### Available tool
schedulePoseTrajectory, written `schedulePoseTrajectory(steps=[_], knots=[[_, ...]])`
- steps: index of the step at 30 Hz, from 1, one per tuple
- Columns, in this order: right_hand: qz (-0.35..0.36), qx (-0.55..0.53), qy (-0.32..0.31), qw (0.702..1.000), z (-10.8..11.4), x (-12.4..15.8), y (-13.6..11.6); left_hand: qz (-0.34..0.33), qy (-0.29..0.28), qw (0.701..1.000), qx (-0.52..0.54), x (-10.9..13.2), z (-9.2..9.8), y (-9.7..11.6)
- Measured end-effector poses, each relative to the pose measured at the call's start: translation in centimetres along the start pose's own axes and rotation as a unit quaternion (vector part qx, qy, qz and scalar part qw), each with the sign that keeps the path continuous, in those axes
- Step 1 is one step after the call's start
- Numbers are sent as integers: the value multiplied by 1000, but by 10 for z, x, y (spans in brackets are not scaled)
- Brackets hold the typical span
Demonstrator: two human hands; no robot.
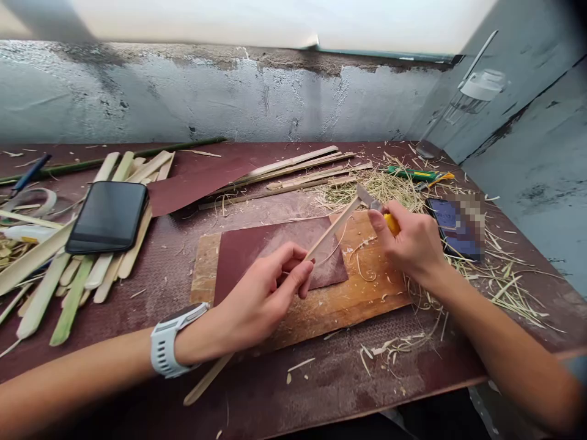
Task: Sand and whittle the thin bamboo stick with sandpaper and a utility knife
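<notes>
My left hand [270, 293], with a pale watch on its wrist, is closed around a thin bamboo strip [332, 229]. The strip slants up to the right, and its rounded lower end shows below my wrist. In my closed right hand [413, 238] is a utility knife [369, 198] with a yellow handle, partly hidden by the fingers. Its blade meets or nearly meets the strip's upper end. Beneath both hands lies a wooden board [316, 311], with a dark red sandpaper-like sheet [257, 250] on it. Thin curled shavings [364, 263] lie on the board.
At the left, a black phone [107, 217] rests on several flat bamboo pieces [76, 299]. Long strips [293, 165] lie at the back. A green cutter [415, 174] and another phone [454, 229] sit among shavings at right. A clear lamp-like object [477, 91] stands in the corner.
</notes>
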State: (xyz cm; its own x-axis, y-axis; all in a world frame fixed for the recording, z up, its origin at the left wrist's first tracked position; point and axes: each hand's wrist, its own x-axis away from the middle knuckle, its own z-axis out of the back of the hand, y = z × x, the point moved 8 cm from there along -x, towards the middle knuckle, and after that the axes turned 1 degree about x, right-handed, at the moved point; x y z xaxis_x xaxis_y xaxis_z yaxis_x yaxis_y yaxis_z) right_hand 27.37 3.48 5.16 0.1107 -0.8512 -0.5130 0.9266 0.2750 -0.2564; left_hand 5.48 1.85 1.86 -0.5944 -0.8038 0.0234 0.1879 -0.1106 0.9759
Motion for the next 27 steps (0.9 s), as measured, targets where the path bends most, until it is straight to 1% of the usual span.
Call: schedulePoseTrajectory(steps=[1, 4, 6, 8, 9, 12, 14, 17, 19, 22, 25, 27], knots=[[11, -16, -5, 1000, 0, 1, -4, -3, -4, 1000, -4, 0, -1, 0], [86, -52, -67, 993, -12, 10, -31, -9, -2, 1000, 7, -1, -1, -1], [114, -45, -84, 989, -17, 16, -44, -3, -1, 999, 32, -1, -1, -2], [106, -29, -70, 992, -16, 17, -45, 14, -13, 997, 70, 0, -2, -3], [95, -24, -59, 993, -15, 16, -41, 29, -28, 994, 98, 1, -5, -4], [67, -16, -34, 997, -12, 12, -30, 88, -89, 973, 194, 6, -16, -7], [56, -13, -35, 998, -13, 10, -25, 115, -107, 959, 235, 7, -21, -9], [51, -22, -51, 997, -15, 12, -28, 121, -77, 963, 227, 4, -18, -12], [60, -44, -74, 994, -18, 15, -35, 118, -48, 970, 207, 1, -13, -14], [84, -66, -99, 989, -22, 21, -47, 124, -23, 974, 186, -2, -9, -17], [107, -65, -97, 987, -22, 25, -57, 125, -12, 979, 162, -3, -6, -17], [115, -65, -98, 986, -22, 27, -60, 101, -12, 985, 137, -4, -4, -11]])
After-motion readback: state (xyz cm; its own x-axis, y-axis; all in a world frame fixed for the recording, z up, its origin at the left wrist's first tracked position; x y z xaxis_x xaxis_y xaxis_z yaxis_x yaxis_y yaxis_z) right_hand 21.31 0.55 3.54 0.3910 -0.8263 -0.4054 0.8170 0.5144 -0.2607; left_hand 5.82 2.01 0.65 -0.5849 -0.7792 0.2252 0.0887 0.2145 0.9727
